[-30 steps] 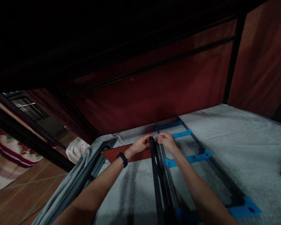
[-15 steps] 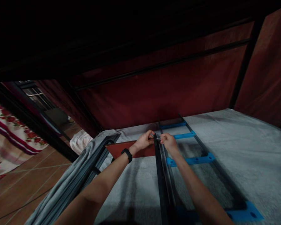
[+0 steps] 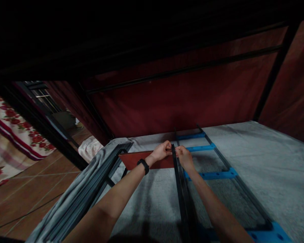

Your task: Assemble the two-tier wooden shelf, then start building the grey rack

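A dark metal rail point(image 3: 179, 189) runs upright from the bottom of the view, between my two hands. My left hand point(image 3: 162, 151), a black band at its wrist, is closed at the rail's left side, above a reddish-brown board point(image 3: 164, 164). What its fingertips pinch is too small to make out. On the other side, my right hand point(image 3: 184, 157) pinches a thin, shiny metal piece, like a screw, against the rail; most of it is hidden by the fingers. The board meets the rail's left side at about a right angle.
A dark frame with blue crosspieces point(image 3: 219, 175) lies right of the rail on a grey cloth point(image 3: 248, 148). Several grey metal bars point(image 3: 91, 189) lie bundled at left. A red panel point(image 3: 177, 101) stands behind. Flowered fabric point(image 3: 22, 131) hangs at far left over a tiled floor point(image 3: 40, 182).
The view has shifted slightly, so the scene sits a little further right. My right fingers are nearer the rail, and less of the thin metal piece shows.
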The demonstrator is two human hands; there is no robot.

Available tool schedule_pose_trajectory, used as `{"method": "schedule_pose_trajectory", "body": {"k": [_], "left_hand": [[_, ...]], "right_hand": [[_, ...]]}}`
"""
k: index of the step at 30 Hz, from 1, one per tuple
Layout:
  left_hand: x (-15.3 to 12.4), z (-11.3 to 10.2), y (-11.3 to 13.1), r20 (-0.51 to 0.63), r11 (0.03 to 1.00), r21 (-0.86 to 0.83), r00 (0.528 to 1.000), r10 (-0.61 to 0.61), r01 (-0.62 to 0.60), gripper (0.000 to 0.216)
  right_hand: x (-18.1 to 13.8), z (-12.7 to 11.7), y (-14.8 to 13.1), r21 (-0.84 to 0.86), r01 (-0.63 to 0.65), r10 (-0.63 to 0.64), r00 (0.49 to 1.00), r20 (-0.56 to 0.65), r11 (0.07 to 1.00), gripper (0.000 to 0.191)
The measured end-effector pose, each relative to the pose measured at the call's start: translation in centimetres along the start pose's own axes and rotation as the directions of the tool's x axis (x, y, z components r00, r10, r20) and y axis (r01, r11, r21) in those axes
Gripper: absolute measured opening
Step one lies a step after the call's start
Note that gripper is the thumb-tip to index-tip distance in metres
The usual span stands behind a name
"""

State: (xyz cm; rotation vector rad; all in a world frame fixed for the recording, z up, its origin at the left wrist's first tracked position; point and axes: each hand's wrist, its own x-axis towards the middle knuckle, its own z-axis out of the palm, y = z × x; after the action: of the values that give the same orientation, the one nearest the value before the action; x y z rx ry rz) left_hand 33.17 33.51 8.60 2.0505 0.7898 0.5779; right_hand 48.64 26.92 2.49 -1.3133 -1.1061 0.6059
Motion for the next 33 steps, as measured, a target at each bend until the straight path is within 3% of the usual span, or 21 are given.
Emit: {"method": "schedule_pose_trajectory", "body": {"k": [7, 21, 25, 28, 33], "left_hand": [[-0.1, 0.0, 0.3, 0.04, 0.995, -0.091, 0.999, 0.035, -0.032, 0.027], [-0.3, -0.7, 0.6, 0.012, 0.997, 0.081, 1.0, -0.015, 0.014, 0.015], [-0.3, -0.7, -0.1, -0.061, 0.998, 0.055, 0.998, 0.025, -0.022, 0.033], [-0.4, -0.8, -0.2, -0.017, 0.998, 0.054, 0.999, 0.04, -0.039, 0.04], [-0.5, -1.0, 0.5, 0.053, 0.965, 0.255, 0.998, 0.046, -0.058, 0.048]], "right_hand": [[0.3, -0.8, 0.3, 0.014, -0.048, 0.047, 0.999, 0.003, 0.999, 0.021], [0.8, -0.7, -0.5, -0.143, 0.017, -0.009, 0.999, 0.051, 0.99, 0.018], [0.5, 0.1, -0.2, -0.053, 0.011, -0.009, 1.0, 0.028, 0.999, 0.02], [0.2, 0.8, -0.1, -0.018, -0.01, 0.01, 1.0, -0.005, 1.0, 0.024], [-0.1, 1.4, -0.6, -0.144, -0.014, 0.005, 0.998, -0.069, 0.989, 0.029]]}}
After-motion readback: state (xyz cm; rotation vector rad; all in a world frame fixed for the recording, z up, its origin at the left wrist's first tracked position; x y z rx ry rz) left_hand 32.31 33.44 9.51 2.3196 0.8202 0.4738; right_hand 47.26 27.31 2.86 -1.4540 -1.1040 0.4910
